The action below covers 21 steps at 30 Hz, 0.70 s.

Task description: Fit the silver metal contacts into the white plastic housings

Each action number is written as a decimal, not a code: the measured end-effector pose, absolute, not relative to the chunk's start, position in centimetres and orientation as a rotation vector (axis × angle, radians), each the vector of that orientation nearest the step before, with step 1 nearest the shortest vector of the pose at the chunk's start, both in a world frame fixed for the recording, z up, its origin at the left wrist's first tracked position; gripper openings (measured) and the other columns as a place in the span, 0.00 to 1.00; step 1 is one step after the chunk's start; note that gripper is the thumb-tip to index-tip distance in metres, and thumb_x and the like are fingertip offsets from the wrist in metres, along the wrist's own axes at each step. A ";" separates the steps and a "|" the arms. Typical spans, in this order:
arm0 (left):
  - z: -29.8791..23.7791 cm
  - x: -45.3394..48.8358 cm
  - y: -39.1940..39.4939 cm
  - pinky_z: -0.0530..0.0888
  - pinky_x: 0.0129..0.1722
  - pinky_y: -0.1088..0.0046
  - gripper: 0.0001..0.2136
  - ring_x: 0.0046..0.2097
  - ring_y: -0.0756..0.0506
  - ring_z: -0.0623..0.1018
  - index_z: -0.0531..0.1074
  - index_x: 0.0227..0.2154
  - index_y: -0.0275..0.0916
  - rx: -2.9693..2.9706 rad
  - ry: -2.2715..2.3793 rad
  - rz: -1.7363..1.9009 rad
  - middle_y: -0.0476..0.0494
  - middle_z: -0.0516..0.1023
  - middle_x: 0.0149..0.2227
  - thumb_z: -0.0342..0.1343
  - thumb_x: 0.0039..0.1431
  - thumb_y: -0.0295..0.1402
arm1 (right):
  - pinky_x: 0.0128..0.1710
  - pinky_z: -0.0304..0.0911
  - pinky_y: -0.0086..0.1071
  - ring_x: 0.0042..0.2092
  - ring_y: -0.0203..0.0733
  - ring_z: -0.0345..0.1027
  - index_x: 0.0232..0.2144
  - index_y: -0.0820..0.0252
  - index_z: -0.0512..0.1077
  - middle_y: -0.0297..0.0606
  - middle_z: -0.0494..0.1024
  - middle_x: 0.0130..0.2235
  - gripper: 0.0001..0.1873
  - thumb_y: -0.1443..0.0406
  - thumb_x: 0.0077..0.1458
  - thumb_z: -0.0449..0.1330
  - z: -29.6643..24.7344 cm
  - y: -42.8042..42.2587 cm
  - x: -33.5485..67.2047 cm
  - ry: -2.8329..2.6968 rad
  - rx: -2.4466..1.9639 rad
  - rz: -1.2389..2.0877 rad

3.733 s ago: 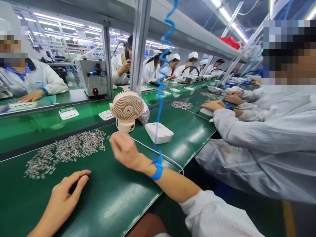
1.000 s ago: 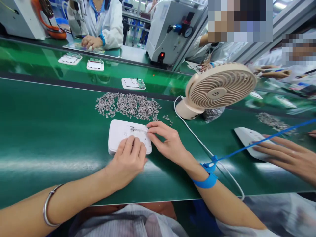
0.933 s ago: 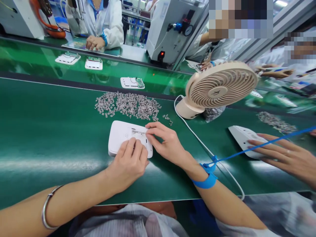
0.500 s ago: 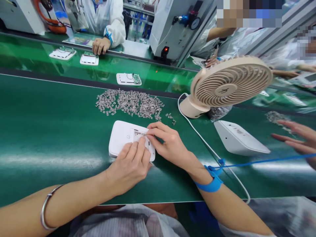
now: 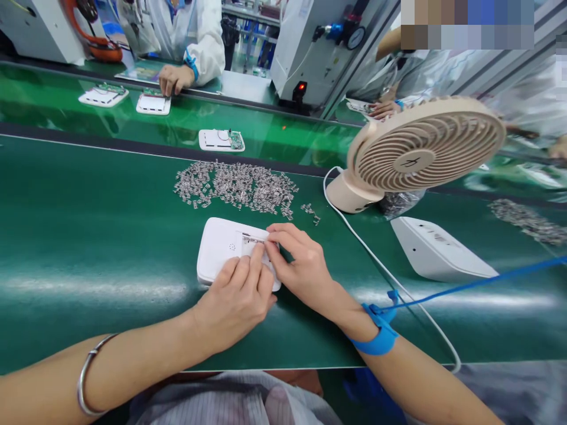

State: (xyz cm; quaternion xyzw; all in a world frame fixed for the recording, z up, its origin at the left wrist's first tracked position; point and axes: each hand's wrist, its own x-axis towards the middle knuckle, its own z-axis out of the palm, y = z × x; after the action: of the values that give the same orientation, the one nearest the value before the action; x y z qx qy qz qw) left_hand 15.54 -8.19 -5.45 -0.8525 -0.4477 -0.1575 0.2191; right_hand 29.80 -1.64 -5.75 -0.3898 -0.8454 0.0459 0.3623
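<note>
A white plastic casing (image 5: 221, 248) lies flat on the green belt (image 5: 88, 236) in front of me. My left hand (image 5: 234, 298) rests on its near right part, fingers pressed down on it. My right hand (image 5: 299, 262) pinches a small metal clip (image 5: 253, 239) at a slot on the casing's top right. A blue wrist strap (image 5: 376, 336) with a coiled blue cord circles my right wrist. A pile of small metal clips (image 5: 237, 186) is spread just behind the casing.
A beige desk fan (image 5: 420, 153) stands at the right, its white cable (image 5: 376, 262) running toward me. A second white casing (image 5: 436, 257) lies right of my hand. More casings (image 5: 219, 140) ride the far belt; other workers and a grey machine (image 5: 310, 47) sit beyond.
The neighbour's hand at the right has pulled away from the second casing and out of view. My hands stay on the casing, the right fingers working the clip at the slot.
</note>
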 end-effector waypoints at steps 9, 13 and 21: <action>-5.6 15.4 -8.2 0.63 0.45 0.66 0.15 0.44 0.43 0.74 0.71 0.42 0.30 -2.357 -1.272 -0.431 0.33 0.73 0.51 0.47 0.60 0.36 | 0.40 0.69 0.38 0.44 0.45 0.71 0.35 0.61 0.71 0.49 0.74 0.44 0.12 0.74 0.54 0.50 -5.6 -2.2 30.8 -2.279 -0.969 0.131; -5.6 15.4 -8.2 0.64 0.45 0.67 0.15 0.44 0.43 0.75 0.71 0.42 0.31 -2.348 -1.261 -0.433 0.34 0.73 0.50 0.46 0.61 0.35 | 0.39 0.69 0.39 0.43 0.45 0.71 0.35 0.61 0.72 0.49 0.74 0.44 0.12 0.74 0.53 0.50 -5.8 -2.3 30.7 -2.280 -0.966 0.114; -5.6 15.5 -8.2 0.64 0.44 0.67 0.15 0.43 0.43 0.75 0.72 0.41 0.30 -2.346 -1.257 -0.473 0.32 0.75 0.47 0.48 0.60 0.36 | 0.39 0.67 0.41 0.42 0.45 0.68 0.38 0.60 0.72 0.48 0.71 0.46 0.14 0.74 0.54 0.49 -5.7 -2.6 30.8 -2.320 -0.970 0.152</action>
State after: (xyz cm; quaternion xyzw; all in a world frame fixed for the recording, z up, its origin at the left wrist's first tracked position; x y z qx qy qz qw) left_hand 15.50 -8.16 -5.65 -0.8471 -0.4538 -0.1709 0.2174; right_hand 30.84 -2.59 -5.73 -0.3665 -0.8768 0.0573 0.3061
